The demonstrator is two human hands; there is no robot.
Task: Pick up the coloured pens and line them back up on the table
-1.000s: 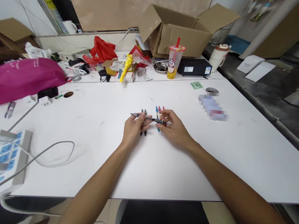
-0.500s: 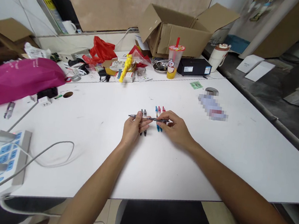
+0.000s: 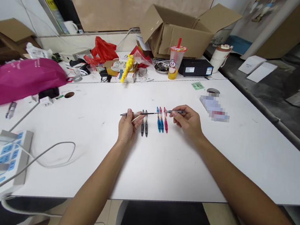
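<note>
My left hand [image 3: 127, 127] pinches the front half of a dark pen [image 3: 130, 114], with a thin refill [image 3: 151, 113] sticking out to the right of it. My right hand [image 3: 188, 121] grips the other half of the pen, the grey barrel [image 3: 175, 112], held apart from the front half. Both hands hover just above the white table [image 3: 160, 164]. Under them lie two black pens [image 3: 145, 121] side by side, then two blue pens [image 3: 160, 119] and a red pen [image 3: 166, 121].
A power strip [image 3: 6, 157] with cables sits at the near left. A magenta bag [image 3: 20, 79] lies at the far left. At the back stand an open cardboard box [image 3: 181, 29], a drink cup [image 3: 175, 62] and clutter. A blurred flat item [image 3: 214, 108] lies right of my hands.
The pen I held whole in both hands has come apart. My right hand has moved right with the barrel, and my left hand has shifted slightly left with the front part and refill.
</note>
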